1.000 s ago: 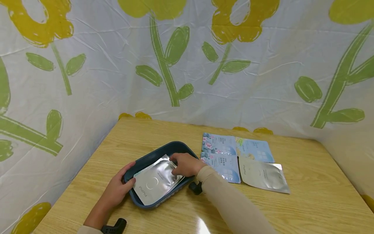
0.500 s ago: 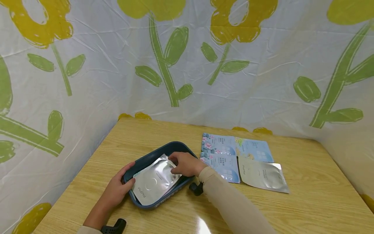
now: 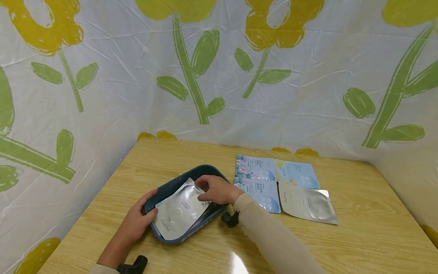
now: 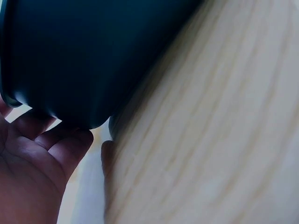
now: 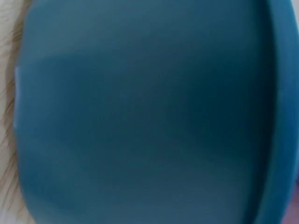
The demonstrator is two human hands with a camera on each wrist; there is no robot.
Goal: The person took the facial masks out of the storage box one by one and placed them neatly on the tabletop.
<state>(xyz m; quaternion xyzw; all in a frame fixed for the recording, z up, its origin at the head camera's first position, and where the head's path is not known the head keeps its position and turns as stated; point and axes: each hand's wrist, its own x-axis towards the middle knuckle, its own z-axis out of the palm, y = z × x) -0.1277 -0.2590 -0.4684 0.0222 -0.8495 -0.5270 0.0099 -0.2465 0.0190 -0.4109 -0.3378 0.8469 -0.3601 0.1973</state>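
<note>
A silver PMPM face mask sachet [image 3: 178, 215] lies slanted inside a dark blue plastic basin [image 3: 167, 189]. At its far right end, my right hand [image 3: 219, 190] pinches the sachet's edge between thumb and fingers. My left hand [image 3: 137, 219] holds the basin's left end, thumb over the rim. From the left wrist view, the fingers [image 4: 70, 149] press against the basin's outer wall [image 4: 88, 60]. Other sachets show as a thin edge under the silver one. The basin's outer side [image 5: 140, 112] fills most of the right wrist view, hiding nearly all of the right hand.
Right of the basin, several sachets lie flat on the wooden table [image 3: 260, 243]: blue flowered ones [image 3: 258, 192], a blue and yellow one [image 3: 297, 175] and another silver one [image 3: 308, 201]. A flower-printed cloth [image 3: 143, 83] hangs behind and along the left side.
My right hand has shifted slightly up and left with the sachet's far end. More of what lies beneath shows along its right side. My left hand stays at the basin's rim.
</note>
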